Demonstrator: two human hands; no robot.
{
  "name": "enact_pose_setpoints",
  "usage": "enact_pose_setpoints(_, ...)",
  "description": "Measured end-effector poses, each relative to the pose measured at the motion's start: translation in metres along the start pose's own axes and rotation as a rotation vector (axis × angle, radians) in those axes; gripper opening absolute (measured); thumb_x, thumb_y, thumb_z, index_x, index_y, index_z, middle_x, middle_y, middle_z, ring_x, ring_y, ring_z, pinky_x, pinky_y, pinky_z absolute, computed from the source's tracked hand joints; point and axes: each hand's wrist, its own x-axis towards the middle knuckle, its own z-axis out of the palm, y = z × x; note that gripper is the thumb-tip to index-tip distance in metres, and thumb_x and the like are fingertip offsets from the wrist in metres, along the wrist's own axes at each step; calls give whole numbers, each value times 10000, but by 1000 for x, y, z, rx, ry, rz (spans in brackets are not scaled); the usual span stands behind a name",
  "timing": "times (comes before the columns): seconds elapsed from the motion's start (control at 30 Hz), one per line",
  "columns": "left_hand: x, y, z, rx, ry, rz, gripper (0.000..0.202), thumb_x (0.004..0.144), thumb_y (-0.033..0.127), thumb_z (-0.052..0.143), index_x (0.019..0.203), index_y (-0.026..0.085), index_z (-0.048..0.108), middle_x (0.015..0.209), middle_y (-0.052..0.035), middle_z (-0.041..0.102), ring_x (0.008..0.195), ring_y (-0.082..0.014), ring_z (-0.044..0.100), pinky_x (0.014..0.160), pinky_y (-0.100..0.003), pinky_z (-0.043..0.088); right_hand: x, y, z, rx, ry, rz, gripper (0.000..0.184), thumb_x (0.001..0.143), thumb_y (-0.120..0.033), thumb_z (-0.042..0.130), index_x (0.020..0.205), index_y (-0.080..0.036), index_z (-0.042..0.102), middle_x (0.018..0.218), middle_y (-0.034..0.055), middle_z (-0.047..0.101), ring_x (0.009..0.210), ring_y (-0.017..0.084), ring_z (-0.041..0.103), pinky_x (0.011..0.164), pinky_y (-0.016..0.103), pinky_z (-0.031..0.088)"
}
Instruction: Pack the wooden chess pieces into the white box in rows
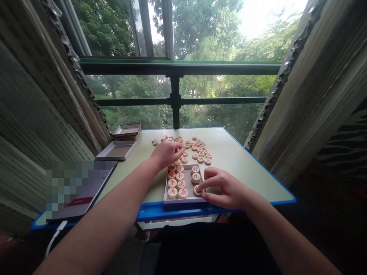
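A shallow white box point(187, 200) stands at the near edge of the table. Inside, red-marked Chinese chess pieces point(180, 176) fill two columns on the left, and black-marked pieces point(195, 177) line the right side. My right hand point(226, 188) is at the box's near right corner, its index finger and thumb on a Chinese chess piece point(197, 190) there. Beyond the box, my left hand point(168, 152) hovers over loose pieces with its fingers curled together; what is between the fingertips, if anything, is hidden.
Loose pieces point(201, 153) are scattered over the table point(237, 168) past the box. At the back left lie an open box lid point(116, 150) and stacked boxes point(127, 131). A tablet point(86, 187) with a white cable point(59, 231) rests on the left edge. Curtains flank the window.
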Motion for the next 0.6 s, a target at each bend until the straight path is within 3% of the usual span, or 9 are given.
enact_pose_setpoints(0.6,1,-5,6,104,-36,17,303,819,358,469,737,195,712,642,-36,675,573,-147,545,566,-254,371,1,2,1,25,8,33,217,828,-313,559,839,-164,717,782,56,556,722,141,512,655,256,419)
